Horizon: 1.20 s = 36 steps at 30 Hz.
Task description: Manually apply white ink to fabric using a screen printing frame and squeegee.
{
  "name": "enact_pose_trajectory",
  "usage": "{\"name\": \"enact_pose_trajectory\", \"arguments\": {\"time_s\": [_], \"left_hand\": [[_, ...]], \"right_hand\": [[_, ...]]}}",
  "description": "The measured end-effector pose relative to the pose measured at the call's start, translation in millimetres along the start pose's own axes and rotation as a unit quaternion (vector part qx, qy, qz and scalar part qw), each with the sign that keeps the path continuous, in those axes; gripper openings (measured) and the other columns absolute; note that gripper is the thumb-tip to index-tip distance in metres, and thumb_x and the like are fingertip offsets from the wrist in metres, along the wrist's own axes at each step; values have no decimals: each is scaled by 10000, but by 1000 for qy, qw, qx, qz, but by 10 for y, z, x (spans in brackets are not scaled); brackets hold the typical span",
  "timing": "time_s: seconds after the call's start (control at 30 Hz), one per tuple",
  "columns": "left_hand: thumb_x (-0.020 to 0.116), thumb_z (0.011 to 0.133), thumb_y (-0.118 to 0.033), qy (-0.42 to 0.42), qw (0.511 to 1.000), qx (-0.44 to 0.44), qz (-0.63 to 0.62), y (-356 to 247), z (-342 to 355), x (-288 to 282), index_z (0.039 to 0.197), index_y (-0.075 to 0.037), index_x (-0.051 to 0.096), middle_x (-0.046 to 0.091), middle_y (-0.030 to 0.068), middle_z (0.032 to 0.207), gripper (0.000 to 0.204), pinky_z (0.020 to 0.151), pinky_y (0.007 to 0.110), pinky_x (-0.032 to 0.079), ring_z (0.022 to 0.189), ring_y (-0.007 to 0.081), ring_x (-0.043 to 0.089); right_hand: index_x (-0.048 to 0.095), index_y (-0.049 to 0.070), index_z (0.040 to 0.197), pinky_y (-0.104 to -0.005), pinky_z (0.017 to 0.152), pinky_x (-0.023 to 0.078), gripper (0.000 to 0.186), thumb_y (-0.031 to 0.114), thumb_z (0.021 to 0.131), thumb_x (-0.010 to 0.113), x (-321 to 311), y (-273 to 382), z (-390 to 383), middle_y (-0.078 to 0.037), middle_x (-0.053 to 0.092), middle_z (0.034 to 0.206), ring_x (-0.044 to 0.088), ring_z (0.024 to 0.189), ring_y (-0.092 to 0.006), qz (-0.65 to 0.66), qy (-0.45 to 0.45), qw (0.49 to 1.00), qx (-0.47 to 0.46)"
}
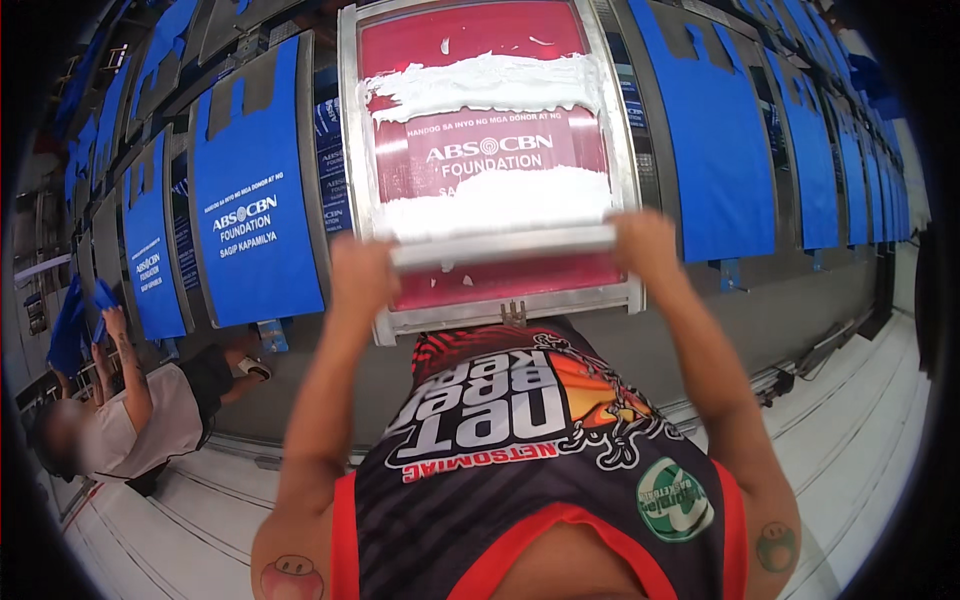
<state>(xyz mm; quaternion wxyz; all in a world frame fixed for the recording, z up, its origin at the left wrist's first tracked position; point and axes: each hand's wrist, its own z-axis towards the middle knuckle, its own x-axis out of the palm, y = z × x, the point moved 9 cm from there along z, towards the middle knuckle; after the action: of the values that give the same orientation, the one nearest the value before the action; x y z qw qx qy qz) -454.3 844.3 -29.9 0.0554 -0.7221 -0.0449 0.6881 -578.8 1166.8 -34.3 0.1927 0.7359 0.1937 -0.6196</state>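
Both my hands grip the ends of a squeegee (505, 246), a pale bar lying across a screen-printing frame (617, 130). My left hand (366, 272) is closed round its left end and my right hand (643, 241) round its right end. Thick white ink (510, 203) is heaped along the far side of the bar. A second band of white ink (480, 85) crosses the mesh farther off. Between the bands, white lettering shows through the reddish mesh (405, 160). The frame's near edge, with a small metal clip (513, 313), is close to my torso.
Blue bag-shaped fabric pieces lie on rows of grey boards, printed white on the left (262, 235) and plain on the right (705, 150). Metal brackets (272, 335) jut from the board edges. At far left another person (150, 420) handles blue fabric (68, 325).
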Motion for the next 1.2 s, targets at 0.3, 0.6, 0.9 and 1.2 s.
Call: {"name": "enact_pose_trajectory", "arguments": {"time_s": [0.3, 0.6, 0.9, 1.2], "left_hand": [[727, 706, -338, -81, 996, -43, -5, 615, 1744, -153, 988, -116, 707, 693, 134, 846, 359, 749, 415, 515, 806, 321, 670], [658, 588, -73, -162, 981, -2, -110, -122, -143, -76, 793, -111, 692, 655, 125, 696, 211, 732, 436, 457, 685, 291, 631], [780, 687, -360, 136, 980, -137, 51, 762, 2296, -245, 1054, -160, 687, 690, 125, 1025, 428, 875, 502, 486, 991, 347, 648], [803, 650, -378, 92, 992, 50, -72, -261, 2884, -343, 1032, -139, 689, 696, 141, 953, 464, 834, 411, 508, 923, 313, 661]], "right_hand": [[688, 183, 958, -435, 650, 540, 269, 232, 694, 700, -292, -333, 1813, -118, 693, 804, 680, 763, -316, -48, -57, 997, 4], [687, 162, 769, -382, 555, 528, 131, 68, 700, 628, -74, 70, -71, -85, 668, 697, 659, 647, -262, 80, -147, 986, -23], [691, 116, 948, -450, 648, 537, 274, 185, 684, 726, -343, -405, 2346, -133, 691, 796, 683, 763, -319, -63, 24, 997, -31], [647, -24, 1046, -429, 839, 494, 581, 517, 837, 617, 695, 462, -177, -196, 678, 969, 642, 981, -304, 282, 257, 924, 36]]}}
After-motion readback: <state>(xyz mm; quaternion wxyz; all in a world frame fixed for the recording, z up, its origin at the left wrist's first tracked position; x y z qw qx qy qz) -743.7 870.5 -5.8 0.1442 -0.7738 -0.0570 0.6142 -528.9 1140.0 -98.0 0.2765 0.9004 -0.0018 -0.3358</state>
